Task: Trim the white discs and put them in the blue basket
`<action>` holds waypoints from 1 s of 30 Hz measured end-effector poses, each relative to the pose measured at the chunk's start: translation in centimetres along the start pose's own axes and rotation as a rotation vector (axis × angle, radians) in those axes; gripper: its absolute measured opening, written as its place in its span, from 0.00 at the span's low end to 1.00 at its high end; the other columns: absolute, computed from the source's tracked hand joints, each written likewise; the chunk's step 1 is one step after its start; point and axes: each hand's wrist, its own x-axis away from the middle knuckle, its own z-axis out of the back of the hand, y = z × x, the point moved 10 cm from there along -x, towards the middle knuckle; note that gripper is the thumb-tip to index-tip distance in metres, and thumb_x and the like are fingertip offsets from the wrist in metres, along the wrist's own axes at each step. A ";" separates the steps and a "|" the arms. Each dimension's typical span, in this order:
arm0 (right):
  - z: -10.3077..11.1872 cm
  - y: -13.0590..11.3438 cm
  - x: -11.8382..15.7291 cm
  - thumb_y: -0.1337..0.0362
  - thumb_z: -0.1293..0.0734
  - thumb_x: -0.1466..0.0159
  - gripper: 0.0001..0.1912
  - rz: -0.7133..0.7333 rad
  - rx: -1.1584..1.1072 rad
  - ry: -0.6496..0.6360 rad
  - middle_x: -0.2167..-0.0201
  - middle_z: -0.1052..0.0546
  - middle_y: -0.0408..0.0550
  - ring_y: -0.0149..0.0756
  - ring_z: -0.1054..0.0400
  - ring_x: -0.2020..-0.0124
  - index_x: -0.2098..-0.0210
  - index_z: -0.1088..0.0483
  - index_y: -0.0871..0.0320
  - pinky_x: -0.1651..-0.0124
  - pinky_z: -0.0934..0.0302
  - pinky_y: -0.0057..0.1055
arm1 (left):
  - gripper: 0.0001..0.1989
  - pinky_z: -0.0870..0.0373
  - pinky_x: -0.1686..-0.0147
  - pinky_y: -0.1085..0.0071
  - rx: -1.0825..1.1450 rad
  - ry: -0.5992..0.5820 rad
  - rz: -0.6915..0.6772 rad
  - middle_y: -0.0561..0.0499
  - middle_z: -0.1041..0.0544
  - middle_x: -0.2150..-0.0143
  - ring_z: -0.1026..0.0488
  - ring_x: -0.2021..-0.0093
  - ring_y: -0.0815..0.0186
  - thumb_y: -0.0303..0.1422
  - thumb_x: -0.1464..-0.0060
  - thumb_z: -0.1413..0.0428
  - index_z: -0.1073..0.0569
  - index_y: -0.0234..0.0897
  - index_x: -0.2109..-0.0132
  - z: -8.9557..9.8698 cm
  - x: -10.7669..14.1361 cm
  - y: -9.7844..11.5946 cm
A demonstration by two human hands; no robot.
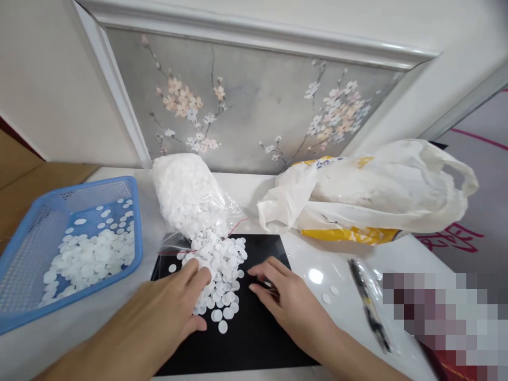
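Observation:
A heap of small white discs (226, 270) lies on a black board (254, 344). It spills from the mouth of a clear plastic bag (184, 193) full of the same discs. My left hand (186, 301) is at the heap's left side, its thumb and fingers apart and the fingertips touching discs. To the right of the heap, my right hand (283, 296) hovers over the board with bent fingers and a gap between thumb and fingertips. Something small and pale shows inside its curl, too unclear to name.
A blue plastic basket (137, 233) on the left contains many discs. White-and-yellow carrier bag (357, 196) lies at the back right. A pen in a clear sleeve (369, 307) and two loose discs (330, 294) rest on the white table (321, 254). A flowered panel (254, 106) stands behind.

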 end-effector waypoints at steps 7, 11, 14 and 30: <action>-2.0 -2.2 -2.4 0.75 0.35 0.40 0.08 0.071 0.177 -0.037 0.67 0.29 0.44 0.35 0.29 0.70 0.67 0.31 0.56 0.65 0.33 0.30 | 0.13 0.48 0.81 0.72 -0.117 -0.087 -0.092 0.55 0.26 0.63 0.23 0.70 0.63 0.30 0.51 0.36 0.31 0.41 0.60 -3.4 -0.7 1.9; -2.1 -2.0 -1.0 0.80 0.38 0.43 0.13 0.095 0.201 -0.074 0.68 0.30 0.43 0.31 0.31 0.74 0.69 0.33 0.55 0.71 0.36 0.26 | 0.11 0.43 0.78 0.73 -0.096 -0.024 -0.131 0.55 0.27 0.63 0.23 0.66 0.63 0.30 0.49 0.36 0.32 0.40 0.62 -3.7 -1.0 2.2; -2.1 -1.6 0.3 0.80 0.39 0.42 0.13 0.100 0.194 -0.118 0.68 0.30 0.42 0.30 0.33 0.77 0.69 0.33 0.54 0.74 0.38 0.26 | 0.12 0.42 0.77 0.72 -0.060 0.015 -0.121 0.55 0.27 0.63 0.24 0.67 0.63 0.31 0.49 0.36 0.32 0.39 0.63 -3.6 -1.2 2.3; 0.5 1.9 1.4 0.68 0.37 0.37 0.07 -0.122 -0.182 -0.016 0.70 0.21 0.42 0.37 0.28 0.69 0.68 0.27 0.52 0.65 0.36 0.30 | 0.14 0.46 0.74 0.67 -0.123 0.441 -0.438 0.54 0.34 0.73 0.36 0.74 0.66 0.19 0.39 0.52 0.35 0.37 0.72 -0.1 0.3 4.8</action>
